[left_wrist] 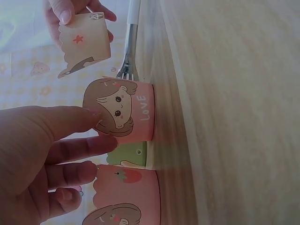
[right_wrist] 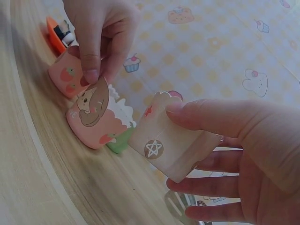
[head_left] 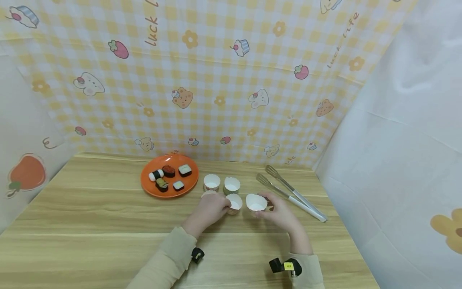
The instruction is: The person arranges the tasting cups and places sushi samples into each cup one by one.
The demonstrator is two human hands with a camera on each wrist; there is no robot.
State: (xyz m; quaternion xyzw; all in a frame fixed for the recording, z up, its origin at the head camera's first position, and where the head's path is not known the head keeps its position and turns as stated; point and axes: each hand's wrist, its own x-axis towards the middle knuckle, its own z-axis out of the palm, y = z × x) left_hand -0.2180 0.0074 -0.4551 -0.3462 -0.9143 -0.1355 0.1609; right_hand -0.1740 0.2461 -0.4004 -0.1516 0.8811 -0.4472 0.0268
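My left hand (head_left: 211, 210) pinches the scalloped rim of a pink paper baking cup (left_wrist: 144, 115) with a girl's face and "LOVE" on it; this cup stands on the table. A cream paper baking cup (right_wrist: 166, 136) with a star print is in my right hand (head_left: 281, 214), thumb on one side and fingers on the other, tilted and raised above the table. Beside the left hand stands a second pink cup (left_wrist: 133, 185) with a strawberry, partly hidden by that hand in the head view. Behind are a green cup (head_left: 232, 185) and another white-lined cup (head_left: 211, 182).
An orange plate (head_left: 146, 188) with several sushi pieces (head_left: 162, 184) lies at the back left. Two slotted metal utensils (head_left: 303, 204) with long handles lie crossed to the right of the right hand. A checkered cloth (head_left: 216, 72) hangs behind the wooden table (head_left: 90, 241).
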